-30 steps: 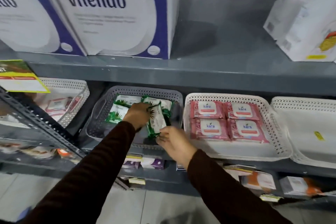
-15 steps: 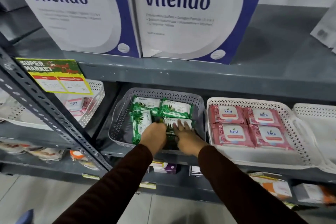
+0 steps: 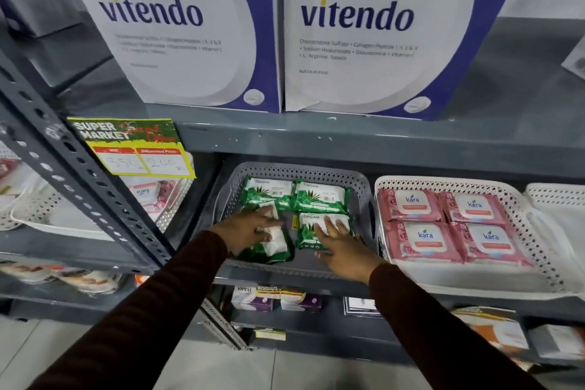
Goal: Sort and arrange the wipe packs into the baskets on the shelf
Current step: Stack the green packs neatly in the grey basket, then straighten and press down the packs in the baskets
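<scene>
A grey perforated basket (image 3: 361,190) on the middle shelf holds several green-and-white Origami wipe packs. Two packs lie flat at the back (image 3: 321,198). My left hand (image 3: 245,229) rests with fingers spread on the front-left pack (image 3: 275,247), which sits turned lengthwise. My right hand (image 3: 340,247) lies flat, fingers apart, on the front-right pack (image 3: 308,229). Neither hand grips a pack. To the right, a white basket (image 3: 538,250) holds several pink Kara packs (image 3: 424,237) laid in a neat grid.
Another white basket (image 3: 566,199) sits at the far right, and one with pink packs (image 3: 148,196) at the left behind a slanted grey upright (image 3: 95,187) and a price sign (image 3: 133,146). Big Vitendo boxes (image 3: 354,28) stand on the shelf above; small boxes on the shelf below.
The view has shifted left and closer. My hands have set down the green pack they held and spread apart, each now pressing flat on one front pack in the grey basket.
</scene>
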